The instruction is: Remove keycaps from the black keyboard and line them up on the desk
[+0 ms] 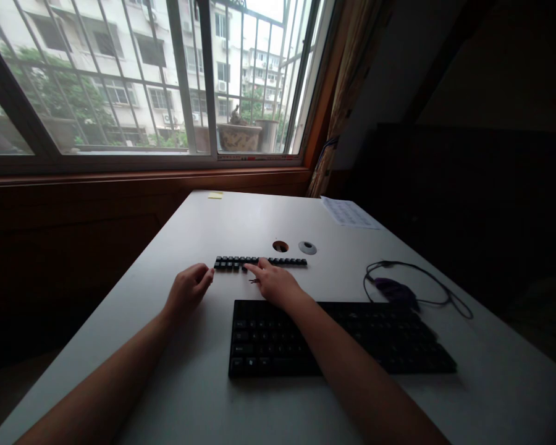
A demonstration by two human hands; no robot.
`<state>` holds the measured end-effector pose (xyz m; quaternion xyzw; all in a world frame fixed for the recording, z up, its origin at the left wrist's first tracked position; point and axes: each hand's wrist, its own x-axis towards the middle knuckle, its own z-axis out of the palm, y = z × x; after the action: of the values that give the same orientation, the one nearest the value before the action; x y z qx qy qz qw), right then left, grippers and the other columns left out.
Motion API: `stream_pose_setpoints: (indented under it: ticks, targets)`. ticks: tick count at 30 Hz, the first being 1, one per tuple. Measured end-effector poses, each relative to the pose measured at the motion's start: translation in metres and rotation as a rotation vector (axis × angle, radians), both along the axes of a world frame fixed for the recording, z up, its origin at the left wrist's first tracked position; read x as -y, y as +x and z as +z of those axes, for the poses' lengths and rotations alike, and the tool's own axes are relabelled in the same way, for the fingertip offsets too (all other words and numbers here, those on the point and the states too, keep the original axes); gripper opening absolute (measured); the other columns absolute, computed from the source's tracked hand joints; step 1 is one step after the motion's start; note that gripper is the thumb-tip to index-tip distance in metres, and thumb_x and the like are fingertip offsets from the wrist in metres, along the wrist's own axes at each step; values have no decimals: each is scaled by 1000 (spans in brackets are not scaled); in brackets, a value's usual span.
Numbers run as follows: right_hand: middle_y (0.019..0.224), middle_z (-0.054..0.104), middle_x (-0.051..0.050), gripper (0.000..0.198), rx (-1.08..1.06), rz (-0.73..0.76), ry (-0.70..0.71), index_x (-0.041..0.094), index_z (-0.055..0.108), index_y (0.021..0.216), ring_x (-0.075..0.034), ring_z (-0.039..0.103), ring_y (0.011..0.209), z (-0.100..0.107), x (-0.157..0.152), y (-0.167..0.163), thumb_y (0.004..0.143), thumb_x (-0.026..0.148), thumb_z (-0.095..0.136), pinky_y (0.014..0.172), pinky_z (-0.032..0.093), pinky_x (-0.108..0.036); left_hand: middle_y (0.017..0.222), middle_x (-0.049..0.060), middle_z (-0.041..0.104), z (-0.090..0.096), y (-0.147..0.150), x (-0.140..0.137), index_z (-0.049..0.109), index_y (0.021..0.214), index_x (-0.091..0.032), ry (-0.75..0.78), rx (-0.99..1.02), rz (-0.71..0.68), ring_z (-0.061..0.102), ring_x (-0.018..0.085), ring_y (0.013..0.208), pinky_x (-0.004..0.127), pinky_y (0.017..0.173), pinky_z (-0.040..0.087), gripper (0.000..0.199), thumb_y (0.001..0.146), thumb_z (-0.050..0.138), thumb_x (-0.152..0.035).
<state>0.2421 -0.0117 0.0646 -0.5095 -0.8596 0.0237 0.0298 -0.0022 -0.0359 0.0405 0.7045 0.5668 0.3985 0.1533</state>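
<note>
Two rows of loose black keycaps (225, 266) lie across the white table. My left hand (188, 288) is closed and rests by the left end of these rows, its fingertips beside the nearest keycap; nothing shows in it. Lower in the rows, my right hand (278, 283) has its fingertips on a single keycap (244, 269) at the right end of the nearer row. A thin dark wire-like piece (254, 281) sticks out under that hand; its kind is unclear. Beneath my right forearm is a black keyboard (254, 340), its far part dark and partly covered.
A dark mouse (395, 292) with a looped cable (445, 301) lies on the right. Behind the keycaps are a round hole (280, 246) and a grey round cover (308, 248). Printed paper (349, 213) and a yellow note (215, 194) lie near the far edge.
</note>
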Motion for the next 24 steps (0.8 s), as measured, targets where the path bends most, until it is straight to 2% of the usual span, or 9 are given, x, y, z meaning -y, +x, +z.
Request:
stream_pose_setpoints:
  ticks: [11, 17, 24]
  targets:
    - [132, 49, -8, 59, 15, -5, -2, 38, 34, 148, -22, 64, 97, -1, -4, -2, 92, 19, 41, 77, 48, -32, 61, -1, 55, -1, 0, 1, 53, 66, -19, -11, -6, -26, 50, 14, 52, 24, 51, 36, 34, 92, 46, -40]
    - [130, 49, -7, 59, 17, 4, 1, 41, 34, 147, -23, 64, 97, -5, -7, -2, 92, 20, 40, 77, 48, -32, 57, -3, 50, 0, 1, 1, 50, 65, -19, -16, -16, -28, 48, 13, 51, 23, 51, 35, 36, 92, 47, -42]
    - [130, 50, -7, 61, -1, 3, 10, 41, 31, 148, -23, 64, 96, -7, -8, -1, 92, 19, 40, 77, 48, -32, 59, -3, 51, -2, 0, 0, 51, 66, -19, -5, -29, -43, 49, 13, 51, 23, 52, 35, 36, 93, 46, -42]
